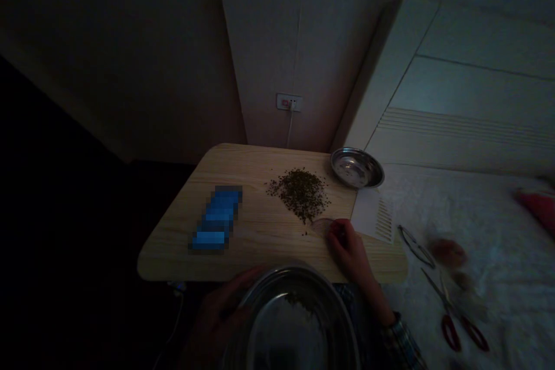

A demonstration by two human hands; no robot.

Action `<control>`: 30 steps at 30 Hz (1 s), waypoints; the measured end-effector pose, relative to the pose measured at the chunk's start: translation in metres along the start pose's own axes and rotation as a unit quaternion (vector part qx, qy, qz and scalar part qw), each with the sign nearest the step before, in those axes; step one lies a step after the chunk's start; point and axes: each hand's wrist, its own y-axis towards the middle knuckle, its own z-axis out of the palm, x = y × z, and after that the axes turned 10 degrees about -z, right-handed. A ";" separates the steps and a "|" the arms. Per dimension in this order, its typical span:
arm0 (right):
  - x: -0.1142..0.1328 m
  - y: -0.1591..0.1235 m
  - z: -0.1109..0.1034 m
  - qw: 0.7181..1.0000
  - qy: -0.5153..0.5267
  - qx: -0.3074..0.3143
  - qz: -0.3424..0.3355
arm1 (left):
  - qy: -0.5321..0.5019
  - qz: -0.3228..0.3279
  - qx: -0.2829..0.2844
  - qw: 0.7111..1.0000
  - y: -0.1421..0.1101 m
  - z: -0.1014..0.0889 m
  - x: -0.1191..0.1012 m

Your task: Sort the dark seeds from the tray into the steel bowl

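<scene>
My left hand point(219, 315) grips the left side of a large metal bowl point(353, 332) at the table's front edge. A little dark green-brown material lies inside the bowl. On the table is a loose pile of small dark dried bits point(303, 193), perhaps seeds or peppercorns. My right hand point(347, 243) is closed just in front of the pile. Its fingers pinch a thin see-through piece point(321, 224), whose kind I cannot make out, with its far edge at the nearest bits.
A pixelated blue-lit screen point(219, 217) lies on the wooden table point(173, 263) at left. Behind right stand a smaller metal bowl point(358, 169) and a white sheet with a row of sticks point(368, 214). Red-handled scissors point(451, 315) and pliers-like tool point(416, 247) lie on the bed.
</scene>
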 end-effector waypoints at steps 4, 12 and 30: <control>0.000 -0.006 -0.001 1.000 0.004 0.007 0.030 | 0.002 -0.063 -0.078 0.995 0.014 -0.018 -0.016; 0.001 -0.016 -0.002 0.997 -0.027 0.036 0.060 | 0.016 -0.145 -0.176 0.974 0.032 -0.045 -0.010; 0.007 -0.009 0.006 0.995 -0.059 0.073 0.030 | -0.057 -0.186 -0.365 0.910 0.064 -0.040 -0.040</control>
